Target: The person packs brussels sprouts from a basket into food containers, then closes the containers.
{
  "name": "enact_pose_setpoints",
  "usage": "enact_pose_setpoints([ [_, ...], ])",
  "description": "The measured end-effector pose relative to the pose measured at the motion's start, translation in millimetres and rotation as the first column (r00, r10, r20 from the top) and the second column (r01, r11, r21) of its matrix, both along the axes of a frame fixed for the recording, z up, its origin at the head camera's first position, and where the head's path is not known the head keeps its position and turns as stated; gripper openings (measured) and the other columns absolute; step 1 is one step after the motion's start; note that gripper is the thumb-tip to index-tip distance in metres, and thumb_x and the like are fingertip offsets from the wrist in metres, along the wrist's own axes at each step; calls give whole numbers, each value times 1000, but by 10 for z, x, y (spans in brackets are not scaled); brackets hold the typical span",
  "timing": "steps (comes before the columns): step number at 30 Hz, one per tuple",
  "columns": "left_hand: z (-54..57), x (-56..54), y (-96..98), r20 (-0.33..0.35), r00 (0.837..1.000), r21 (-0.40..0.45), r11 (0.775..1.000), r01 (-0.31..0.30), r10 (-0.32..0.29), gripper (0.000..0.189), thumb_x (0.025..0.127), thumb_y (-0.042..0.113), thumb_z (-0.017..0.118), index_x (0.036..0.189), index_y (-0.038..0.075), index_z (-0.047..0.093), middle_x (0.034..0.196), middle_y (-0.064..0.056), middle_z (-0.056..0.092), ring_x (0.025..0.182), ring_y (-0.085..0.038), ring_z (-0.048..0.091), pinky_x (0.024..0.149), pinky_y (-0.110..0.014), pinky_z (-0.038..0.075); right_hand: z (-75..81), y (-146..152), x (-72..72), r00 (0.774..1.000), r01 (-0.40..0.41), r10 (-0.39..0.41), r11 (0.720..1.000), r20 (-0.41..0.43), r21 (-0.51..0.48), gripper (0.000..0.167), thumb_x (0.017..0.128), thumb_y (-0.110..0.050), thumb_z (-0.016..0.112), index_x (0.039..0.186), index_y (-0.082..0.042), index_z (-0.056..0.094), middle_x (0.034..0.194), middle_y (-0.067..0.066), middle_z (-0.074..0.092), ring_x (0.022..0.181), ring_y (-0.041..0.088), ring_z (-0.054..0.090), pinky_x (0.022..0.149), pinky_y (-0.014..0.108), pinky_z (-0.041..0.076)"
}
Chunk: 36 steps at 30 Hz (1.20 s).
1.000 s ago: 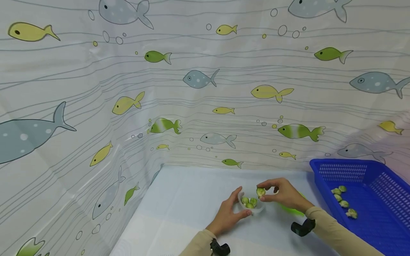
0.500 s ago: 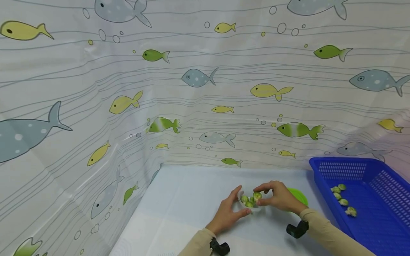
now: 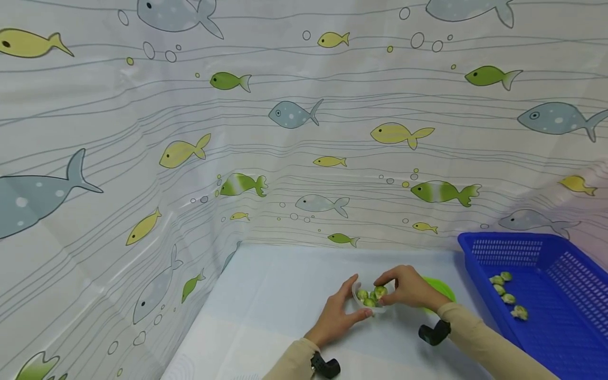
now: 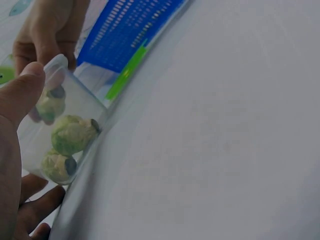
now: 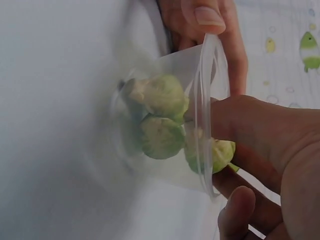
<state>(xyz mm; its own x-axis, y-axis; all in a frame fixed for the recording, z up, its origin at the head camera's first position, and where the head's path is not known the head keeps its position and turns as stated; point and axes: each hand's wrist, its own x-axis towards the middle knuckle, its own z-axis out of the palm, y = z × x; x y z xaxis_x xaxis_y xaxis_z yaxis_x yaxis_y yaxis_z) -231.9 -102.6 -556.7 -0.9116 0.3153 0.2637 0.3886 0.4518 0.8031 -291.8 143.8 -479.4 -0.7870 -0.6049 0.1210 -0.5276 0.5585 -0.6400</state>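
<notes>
A clear plastic container (image 3: 386, 309) stands on the white tabletop. My left hand (image 3: 334, 319) holds it from the left, thumb at the near rim and fingers round the far side. My right hand (image 3: 410, 287) reaches in from the right, pinching a Brussels sprout (image 5: 224, 154) between thumb and finger just inside the rim. Several more Brussels sprouts (image 5: 162, 137) lie at the bottom of the container, seen through its cloudy wall. In the left wrist view, the pinched sprout shows blurred behind the plastic.
A bright green round lid (image 3: 442, 289) lies behind the right hand, partly covered by it. At the right stands a large blue basket (image 3: 503, 236) with several Brussels sprouts (image 3: 497, 290) along its left side. A fish-patterned curtain (image 3: 285, 174) hangs behind the table.
My right hand has moved left and down, bringing its Brussels sprout from above the rim into the container. More of the green lid shows. The left hand keeps its hold.
</notes>
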Motion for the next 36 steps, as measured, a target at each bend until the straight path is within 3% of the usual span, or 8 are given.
enact_pose_setpoints([
  [4,4,1,-6,4,1000,-1,1000,-5,5,90,97,48,77,168,19,31,160,-12,54,143,-27,57,118,-47,47,43,-60,16,1000,18,-19,999,17,40,40,74,-22,96,110,-8,84,105,-2,82,103,22,72,84,42,60],
  [7,12,-1,-10,2,1000,2,1000,-6,6,90,97,48,78,168,19,31,159,-12,55,144,-27,57,119,-48,47,64,-103,31,999,47,-48,996,25,70,40,74,-21,97,109,-8,84,104,-2,82,106,27,73,94,55,59],
  [9,15,-2,-14,0,1000,0,1000,-9,9,90,96,48,78,168,21,31,158,-12,56,144,-26,57,119,-47,47,82,-128,41,997,71,-73,994,27,88,39,73,-21,98,108,-9,84,103,-3,82,107,27,73,97,58,58],
  [21,32,0,-2,15,1000,12,1000,-12,12,87,96,48,78,168,31,30,159,-10,55,145,-25,55,120,-48,45,216,-246,100,979,192,-200,965,28,179,38,66,-15,101,101,-12,85,96,-4,81,100,27,75,89,53,60],
  [36,-21,-8,4,2,1000,4,1000,-10,10,88,97,48,77,168,28,30,159,-10,55,144,-25,56,119,-48,46,215,-298,87,977,200,-212,946,19,257,34,65,-17,102,94,-14,85,87,-5,80,84,15,72,78,44,62],
])
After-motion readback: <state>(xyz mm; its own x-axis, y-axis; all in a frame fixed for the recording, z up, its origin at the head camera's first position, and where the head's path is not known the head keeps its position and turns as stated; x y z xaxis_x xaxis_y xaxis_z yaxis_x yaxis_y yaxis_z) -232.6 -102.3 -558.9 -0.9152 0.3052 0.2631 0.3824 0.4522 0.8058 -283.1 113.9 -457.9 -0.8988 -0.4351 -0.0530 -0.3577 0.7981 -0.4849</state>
